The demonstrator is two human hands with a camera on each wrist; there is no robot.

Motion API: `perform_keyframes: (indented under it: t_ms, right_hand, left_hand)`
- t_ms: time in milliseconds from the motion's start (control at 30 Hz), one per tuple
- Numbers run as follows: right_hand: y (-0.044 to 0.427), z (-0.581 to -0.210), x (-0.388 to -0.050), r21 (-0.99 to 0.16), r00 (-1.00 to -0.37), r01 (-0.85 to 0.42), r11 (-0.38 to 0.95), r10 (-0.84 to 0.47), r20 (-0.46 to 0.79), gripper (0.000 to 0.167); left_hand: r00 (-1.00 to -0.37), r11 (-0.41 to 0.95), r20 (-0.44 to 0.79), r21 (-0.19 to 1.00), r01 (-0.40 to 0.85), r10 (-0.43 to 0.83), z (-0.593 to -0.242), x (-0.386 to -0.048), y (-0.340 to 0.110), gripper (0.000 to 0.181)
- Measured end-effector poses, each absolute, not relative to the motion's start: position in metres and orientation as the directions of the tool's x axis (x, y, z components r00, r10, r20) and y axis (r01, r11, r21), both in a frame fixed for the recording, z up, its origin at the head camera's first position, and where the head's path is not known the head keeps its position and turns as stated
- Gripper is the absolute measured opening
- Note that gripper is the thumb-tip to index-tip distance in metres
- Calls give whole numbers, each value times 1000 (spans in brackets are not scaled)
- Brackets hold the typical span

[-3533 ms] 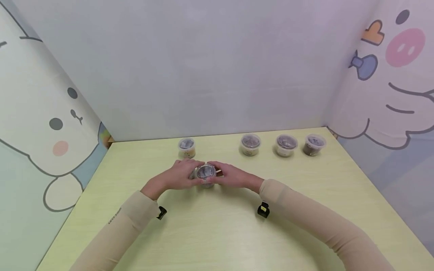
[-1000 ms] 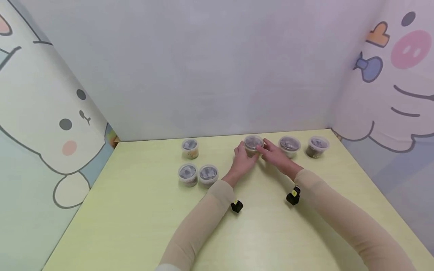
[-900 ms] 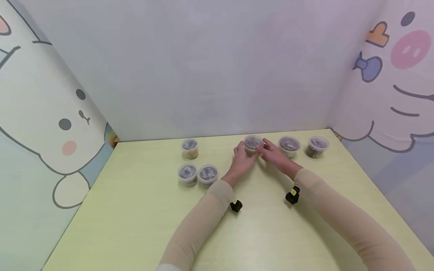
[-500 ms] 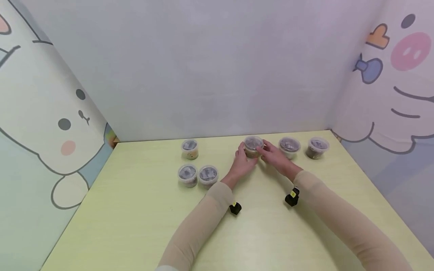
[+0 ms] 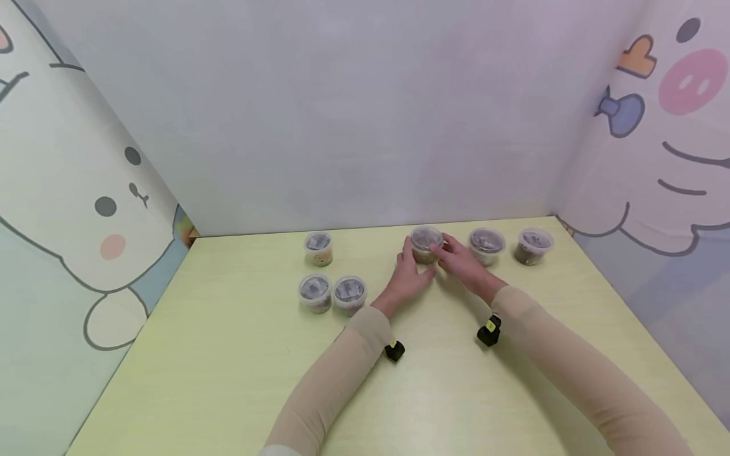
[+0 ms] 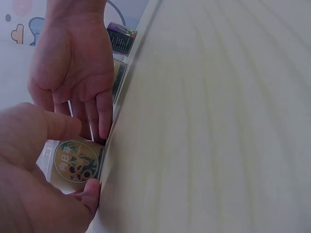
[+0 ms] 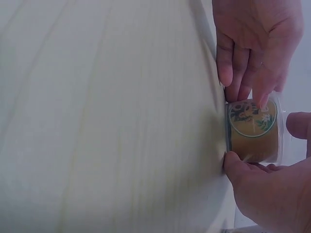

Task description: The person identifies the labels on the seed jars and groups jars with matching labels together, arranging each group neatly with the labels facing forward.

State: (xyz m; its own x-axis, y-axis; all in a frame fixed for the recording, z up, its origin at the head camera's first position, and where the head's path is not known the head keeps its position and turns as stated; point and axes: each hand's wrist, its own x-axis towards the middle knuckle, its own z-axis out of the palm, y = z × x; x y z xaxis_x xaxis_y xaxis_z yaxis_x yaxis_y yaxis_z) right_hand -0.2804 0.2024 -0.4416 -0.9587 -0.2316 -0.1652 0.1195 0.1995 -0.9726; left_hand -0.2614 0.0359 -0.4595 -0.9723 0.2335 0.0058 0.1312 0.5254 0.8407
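Clear plastic tub (image 5: 424,244): upright, lid on, near the back edge of the pale yellow table (image 5: 433,405), between the left hand (image 5: 406,278) and the right hand (image 5: 464,263); whether its base touches the tabletop, cannot tell.
Tub side: brownish contents; round label (image 6: 77,161) with green ring, Chinese characters and plant drawing.
Left fingers: curled along the tub's left side, thumb bent across its front; spread about tub-wide, holding it.
Right fingers: round the right side of the same tub, thumb at the near rim of the lid, holding it; in the right wrist view, fingertips (image 7: 232,162) low by the base.
Tubs at right: white-filled tub (image 5: 486,253) just beside the right hand; dark-filled tub (image 5: 531,253) farther right, near the table's back corner.
Tubs at left: pale-filled tub (image 5: 319,252) near the back edge; left front tub (image 5: 315,295) and right front tub (image 5: 350,297) nearer the person, side by side.
Sleeves: beige, left sleeve (image 5: 336,380) and right sleeve (image 5: 576,358).
Wrist units: black, left unit (image 5: 394,351) and right unit (image 5: 487,334).
Backdrop: whitish sheet (image 5: 342,120), pig drawing (image 5: 692,82) at right.
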Motion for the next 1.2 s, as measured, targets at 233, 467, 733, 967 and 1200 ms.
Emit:
perform_keyframes:
  t_ms: [233,467,733,967,1200]
  right_hand:
    - [203,-448,-281,-978,-971,100,183,-198,-136,73]
    - [200,-450,-276,-987,-977,92,128,-178,-114,74]
    - [195,-436,-264,-991,-975,91,99,-194,-109,67]
    - [195,-423,-258,-995,-974,59,82,-214,-75,74]
    - [191,-405,-252,-998,-973,45,53,-224,-56,74]
  left_hand:
    - [-975,540,25,829,144,221,-462,-263,36,96]
    - [-979,526,26,841,130,201,-461,-261,34,94]
    - [-988,488,30,867,102,153,-445,-256,26,87]
    - [-983,422,49,899,121,177,-423,-247,19,84]
    - [-973,373,75,915,154,217,-405,-239,7,76]
